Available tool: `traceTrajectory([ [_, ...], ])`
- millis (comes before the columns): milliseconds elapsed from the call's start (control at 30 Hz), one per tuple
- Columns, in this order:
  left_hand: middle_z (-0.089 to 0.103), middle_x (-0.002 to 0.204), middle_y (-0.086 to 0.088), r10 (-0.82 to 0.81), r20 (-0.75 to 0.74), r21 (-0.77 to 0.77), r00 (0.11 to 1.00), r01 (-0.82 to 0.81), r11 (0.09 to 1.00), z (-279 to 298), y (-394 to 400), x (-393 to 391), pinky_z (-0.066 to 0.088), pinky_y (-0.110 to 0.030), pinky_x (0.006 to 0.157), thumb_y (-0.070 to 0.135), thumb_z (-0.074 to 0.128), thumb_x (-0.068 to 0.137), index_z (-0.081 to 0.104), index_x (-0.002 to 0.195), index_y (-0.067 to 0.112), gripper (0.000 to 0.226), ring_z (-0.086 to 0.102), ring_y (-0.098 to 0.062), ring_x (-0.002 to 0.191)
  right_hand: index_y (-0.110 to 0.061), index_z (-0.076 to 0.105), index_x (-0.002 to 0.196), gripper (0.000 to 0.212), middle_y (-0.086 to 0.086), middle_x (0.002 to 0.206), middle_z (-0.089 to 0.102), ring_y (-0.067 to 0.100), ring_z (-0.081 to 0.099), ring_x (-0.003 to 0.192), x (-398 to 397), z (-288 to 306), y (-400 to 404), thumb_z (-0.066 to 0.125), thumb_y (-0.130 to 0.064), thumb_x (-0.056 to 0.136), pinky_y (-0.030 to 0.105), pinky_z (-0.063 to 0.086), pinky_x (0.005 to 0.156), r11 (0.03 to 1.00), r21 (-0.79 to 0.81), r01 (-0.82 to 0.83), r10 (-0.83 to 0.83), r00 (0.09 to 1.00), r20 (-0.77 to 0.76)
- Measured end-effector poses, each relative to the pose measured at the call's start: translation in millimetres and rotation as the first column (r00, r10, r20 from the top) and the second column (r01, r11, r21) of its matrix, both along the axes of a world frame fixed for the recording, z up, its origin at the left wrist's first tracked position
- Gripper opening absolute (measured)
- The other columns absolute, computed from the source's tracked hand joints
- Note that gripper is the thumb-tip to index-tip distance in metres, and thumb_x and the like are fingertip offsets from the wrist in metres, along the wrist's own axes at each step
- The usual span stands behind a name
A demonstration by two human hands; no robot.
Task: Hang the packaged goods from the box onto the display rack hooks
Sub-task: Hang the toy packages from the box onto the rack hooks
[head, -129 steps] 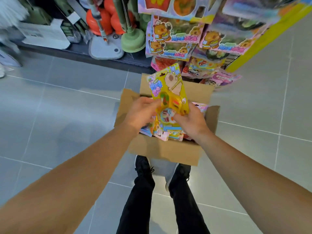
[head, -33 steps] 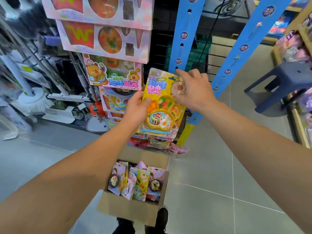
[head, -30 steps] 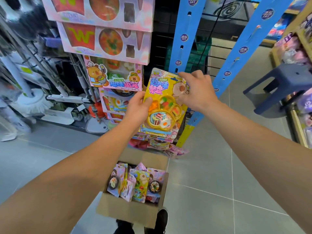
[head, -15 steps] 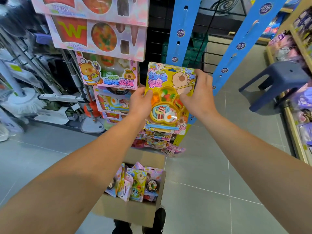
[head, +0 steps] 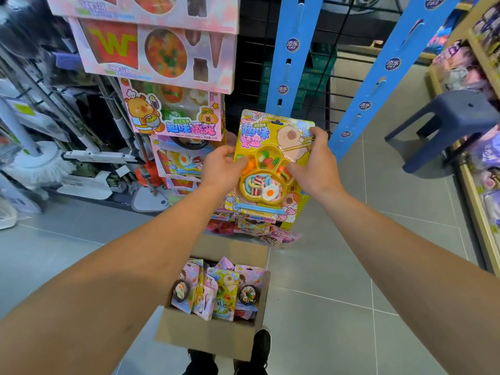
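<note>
I hold a yellow blister-card toy pack (head: 270, 147) upright in front of the display rack (head: 286, 77). My left hand (head: 220, 169) grips its left edge and my right hand (head: 315, 162) grips its right edge. The hang slot at the top of the pack sits just below the black wire grid between the blue uprights. On the floor below stands the open cardboard box (head: 216, 339), holding several more pink and yellow packs (head: 219, 290). No hook is visible behind the held pack.
Pink boxed toy sets (head: 162, 50) hang in a column left of the pack, with more packs (head: 254, 228) low on the rack. Mops and cleaning tools (head: 40, 158) fill the left. A dark blue stool (head: 446, 123) and a shelf (head: 481, 131) stand right.
The pack was lifted out of the box up to the rack. My right hand slid from the pack's top corner to its right edge, and the pack has lowered slightly and turned squarer.
</note>
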State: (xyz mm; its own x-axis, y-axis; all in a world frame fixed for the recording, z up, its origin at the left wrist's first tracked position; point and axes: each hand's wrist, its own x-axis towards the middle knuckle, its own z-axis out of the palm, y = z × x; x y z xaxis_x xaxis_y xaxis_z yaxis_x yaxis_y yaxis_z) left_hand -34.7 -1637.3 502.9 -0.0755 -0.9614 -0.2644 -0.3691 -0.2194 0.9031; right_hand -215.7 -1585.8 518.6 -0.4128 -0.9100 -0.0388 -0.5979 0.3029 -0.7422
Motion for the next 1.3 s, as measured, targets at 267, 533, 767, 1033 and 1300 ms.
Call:
traceTrajectory([
  [267,0.073,0.089,-0.006,-0.026,0.095,-0.009,0.995,0.027,1.000,-10.2,-1.1,6.2,0.056,-0.047,0.080,0.020,0.069,0.085,0.062,0.113,0.021,0.029,0.069,-0.026,0.083,-0.025,0.029,0.143,0.077,0.003,0.129,0.059,0.024,0.058,0.115,3.9,-21.6,6.1,0.074,-0.016,0.082,0.044,0.051,0.094,0.998,-0.026,0.049,-0.049,0.999,0.001],
  [533,0.068,0.091,0.001,0.099,-0.134,-0.125,0.986,-0.116,0.985,5.6,1.0,-2.8,0.053,-0.031,0.082,0.015,0.065,0.091,0.062,0.123,0.012,0.032,0.064,-0.012,0.085,-0.030,0.030,0.144,0.073,-0.003,0.138,0.051,0.018,0.057,0.116,6.3,3.1,-0.2,0.068,-0.020,0.081,0.049,0.051,0.093,0.964,-0.259,0.059,-0.075,0.996,-0.054],
  [767,0.074,0.090,-0.001,0.156,-0.172,-0.073,0.973,-0.171,0.983,-0.6,2.4,-9.5,0.058,-0.045,0.082,0.018,0.067,0.089,0.068,0.118,0.020,0.030,0.071,-0.019,0.086,-0.019,0.036,0.147,0.067,0.001,0.141,0.048,0.016,0.047,0.126,4.5,1.4,-1.9,0.064,-0.019,0.087,0.032,0.039,0.101,0.983,-0.180,0.029,-0.054,0.989,-0.137],
  [1033,0.075,0.094,-0.001,0.104,-0.150,-0.047,0.983,-0.112,0.993,-6.5,-0.4,-2.5,0.058,-0.046,0.082,0.020,0.066,0.089,0.067,0.114,0.022,0.025,0.072,-0.017,0.086,-0.021,0.034,0.147,0.068,0.002,0.139,0.049,0.017,0.049,0.123,7.0,-8.1,-0.9,0.065,-0.018,0.087,0.029,0.040,0.096,0.988,-0.147,0.044,-0.061,0.992,-0.111],
  [1300,0.072,0.100,-0.008,0.089,-0.088,0.022,0.992,-0.088,0.996,-14.4,-4.9,-5.2,0.055,-0.043,0.089,0.022,0.068,0.088,0.062,0.113,0.018,0.026,0.070,-0.023,0.091,-0.024,0.028,0.149,0.076,0.003,0.146,0.044,0.021,0.047,0.129,3.7,-17.2,-3.1,0.069,-0.013,0.086,0.039,0.043,0.102,0.993,-0.118,0.019,-0.032,0.993,-0.110],
])
